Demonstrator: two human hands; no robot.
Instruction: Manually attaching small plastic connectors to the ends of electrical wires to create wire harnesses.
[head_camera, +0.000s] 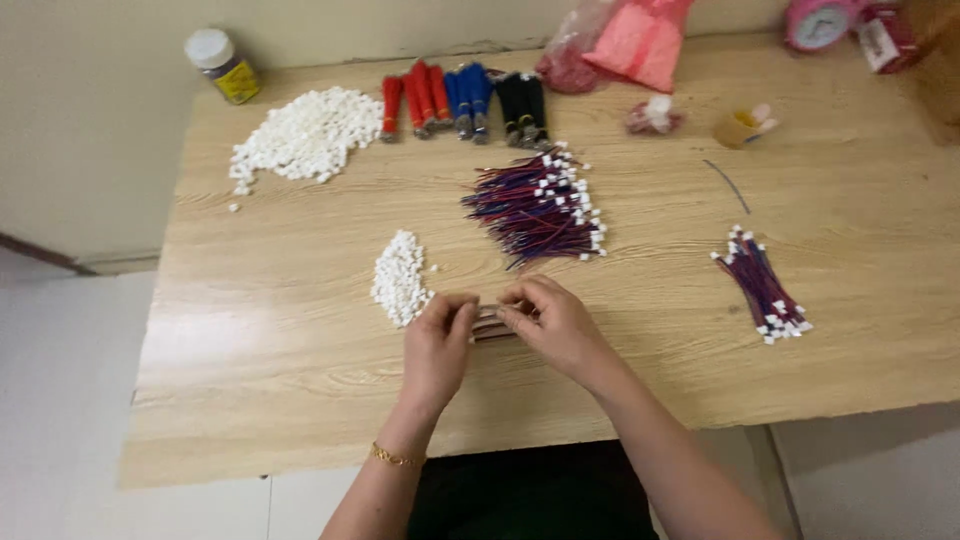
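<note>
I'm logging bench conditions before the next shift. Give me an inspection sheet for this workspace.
Surface: light wooden table, bare at the front edge.
Job's things: small bunch of wires between both hands; small white connector pile; large wire bundle; smaller finished bundle.
Clutter: big connector heap, red, blue and black wire bunches, jar, pink bag, tape roll, pink clock.
Hands: left hand and right hand pinch the wires.
Cables: one loose dark wire.
Surroundings: pale wall, tiled floor.
</note>
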